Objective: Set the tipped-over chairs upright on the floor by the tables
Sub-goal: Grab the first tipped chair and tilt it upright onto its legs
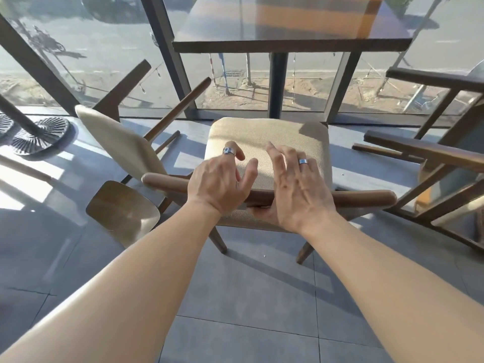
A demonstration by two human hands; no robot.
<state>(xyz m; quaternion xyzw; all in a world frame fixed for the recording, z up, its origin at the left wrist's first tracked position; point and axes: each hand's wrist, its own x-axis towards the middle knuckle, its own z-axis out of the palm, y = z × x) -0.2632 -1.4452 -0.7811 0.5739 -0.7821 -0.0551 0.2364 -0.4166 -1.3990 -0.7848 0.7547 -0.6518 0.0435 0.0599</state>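
Both hands sit over the curved wooden backrest (361, 199) of an upright chair (267, 142). The left hand (218, 182) lies on top of the rail with its fingers (237, 153) spread and lifted, the thumb curled out over the seat; nothing is clasped in it. The right hand (298, 189) is just beside it, palm down, fingers fanned loosely forward above the cushion while its thumb tucks under the rail. Whether that thumb presses the wood cannot be told. Each hand wears a silver ring.

Directly beyond the fingertips is the chair's beige cushion, level, with the legs standing on the grey tiled floor (248, 297) below the wrists. Further ahead of the fingers stands a dark table (288, 44) on a single post, its edge above the far end of the seat, and behind it a glass wall with dark frames.

To the left of the left hand lies a tipped-over chair (123, 150), its beige seat turned on edge, its wooden back (123, 213) low near the floor and its legs pointing up toward the glass. Further left is a round ribbed table base (39, 134).

To the right of the right hand, well apart, another overturned chair (445, 163) of dark wooden bars leans at a tilt.
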